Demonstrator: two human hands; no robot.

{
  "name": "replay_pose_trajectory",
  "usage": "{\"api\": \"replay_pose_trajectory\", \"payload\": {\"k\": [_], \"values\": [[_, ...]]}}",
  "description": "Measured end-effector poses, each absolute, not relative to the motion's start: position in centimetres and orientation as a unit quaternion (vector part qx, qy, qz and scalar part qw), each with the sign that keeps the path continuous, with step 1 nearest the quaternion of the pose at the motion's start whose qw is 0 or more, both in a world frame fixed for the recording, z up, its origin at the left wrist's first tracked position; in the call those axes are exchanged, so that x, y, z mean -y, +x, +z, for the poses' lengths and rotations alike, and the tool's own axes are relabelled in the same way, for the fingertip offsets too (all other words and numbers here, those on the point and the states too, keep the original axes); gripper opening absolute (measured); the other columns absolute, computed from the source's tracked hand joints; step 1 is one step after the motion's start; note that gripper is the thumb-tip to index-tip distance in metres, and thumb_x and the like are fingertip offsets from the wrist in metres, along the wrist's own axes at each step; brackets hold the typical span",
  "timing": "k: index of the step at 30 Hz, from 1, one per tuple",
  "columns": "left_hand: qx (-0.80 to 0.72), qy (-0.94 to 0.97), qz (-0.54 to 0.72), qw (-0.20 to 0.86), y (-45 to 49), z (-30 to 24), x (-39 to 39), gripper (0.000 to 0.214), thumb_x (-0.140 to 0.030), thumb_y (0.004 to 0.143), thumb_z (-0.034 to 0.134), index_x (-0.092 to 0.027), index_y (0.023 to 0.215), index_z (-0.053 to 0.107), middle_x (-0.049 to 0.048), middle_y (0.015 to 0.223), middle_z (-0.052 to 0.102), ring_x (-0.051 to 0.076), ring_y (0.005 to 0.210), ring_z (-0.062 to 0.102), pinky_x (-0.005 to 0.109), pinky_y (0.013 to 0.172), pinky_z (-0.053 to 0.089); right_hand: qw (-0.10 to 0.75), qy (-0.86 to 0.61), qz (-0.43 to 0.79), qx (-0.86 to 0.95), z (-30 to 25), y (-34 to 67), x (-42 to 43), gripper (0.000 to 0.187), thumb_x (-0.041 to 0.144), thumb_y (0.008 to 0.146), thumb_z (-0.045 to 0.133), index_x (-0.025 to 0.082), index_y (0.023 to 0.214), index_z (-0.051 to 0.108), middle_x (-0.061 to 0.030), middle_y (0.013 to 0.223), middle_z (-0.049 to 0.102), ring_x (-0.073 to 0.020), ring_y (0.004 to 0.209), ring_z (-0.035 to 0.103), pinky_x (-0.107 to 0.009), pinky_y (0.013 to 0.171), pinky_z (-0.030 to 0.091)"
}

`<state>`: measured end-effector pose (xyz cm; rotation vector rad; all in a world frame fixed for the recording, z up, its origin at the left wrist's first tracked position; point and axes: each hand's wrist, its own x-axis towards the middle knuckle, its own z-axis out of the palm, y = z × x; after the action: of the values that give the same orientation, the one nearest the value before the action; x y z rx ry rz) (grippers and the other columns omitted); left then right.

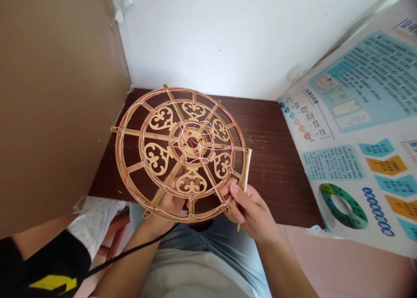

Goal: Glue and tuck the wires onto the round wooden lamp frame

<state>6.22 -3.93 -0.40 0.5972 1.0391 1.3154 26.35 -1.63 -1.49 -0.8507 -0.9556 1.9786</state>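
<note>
A round gold openwork frame [192,186] with spokes, scroll ornaments and several small tabs is held tilted above the dark table. Red and white wires [196,160] run along its rings and loop around the hub. My left hand [174,201] is beneath the near side, partly hidden by the frame, its fingers curled against the underside. At the near right rim, my right hand [249,206] pinches a thin pale stick [247,170] between thumb and fingers. The stick stands beside the rim, and some right fingers reach under the frame.
The dark wooden table [270,159] meets a white wall [228,41]. A brown panel [55,94] closes the left side; a printed board [352,128] leans at right. A black cord [130,251] crosses my left forearm. Another person's dark clothing [58,256] shows at lower left.
</note>
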Motion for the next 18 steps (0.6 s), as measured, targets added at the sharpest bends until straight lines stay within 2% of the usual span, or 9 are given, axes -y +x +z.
{"api": "replay_pose_trajectory", "payload": {"k": [4,7,13,18], "values": [[-0.385,0.253,0.581,0.671,7.4,0.3,3.9,0.039,-0.053,0.082,0.085,-0.023,0.077,0.060,-0.0026,0.068,0.054,0.015,0.062,0.056,0.031,0.067,0.058,0.380,-0.327,0.779,0.376,-1.5,26.4,1.7,0.044,0.062,0.100,0.073,0.018,0.094,0.071,0.0127,0.042,0.039,-0.0062,0.038,0.020,-0.022,0.040,0.019],[-0.359,0.264,0.579,0.683,8.1,0.1,4.0,0.048,-0.055,0.083,0.084,-0.022,0.071,0.051,-0.0020,0.065,0.050,0.017,0.063,0.057,0.031,0.064,0.056,0.384,-0.320,0.782,0.372,-1.4,26.4,1.7,0.044,0.062,0.100,0.074,0.019,0.093,0.071,0.0130,0.041,0.038,-0.0060,0.037,0.020,-0.021,0.040,0.019],[-0.367,0.293,0.555,0.687,7.9,-1.4,4.6,0.040,-0.057,0.088,0.080,-0.021,0.082,0.063,0.0034,0.074,0.063,0.021,0.067,0.065,0.030,0.058,0.052,0.382,-0.313,0.788,0.368,-1.3,26.4,1.8,0.043,0.061,0.099,0.074,0.019,0.093,0.070,0.0129,0.041,0.038,-0.0065,0.037,0.020,-0.021,0.040,0.019],[-0.405,0.326,0.552,0.652,7.3,-0.9,4.3,0.033,-0.050,0.084,0.088,-0.021,0.091,0.072,0.0045,0.074,0.070,0.023,0.070,0.070,0.031,0.059,0.055,0.388,-0.313,0.785,0.368,-1.5,26.4,1.9,0.043,0.062,0.099,0.074,0.020,0.093,0.070,0.0133,0.041,0.037,-0.0064,0.037,0.020,-0.021,0.040,0.019]]}}
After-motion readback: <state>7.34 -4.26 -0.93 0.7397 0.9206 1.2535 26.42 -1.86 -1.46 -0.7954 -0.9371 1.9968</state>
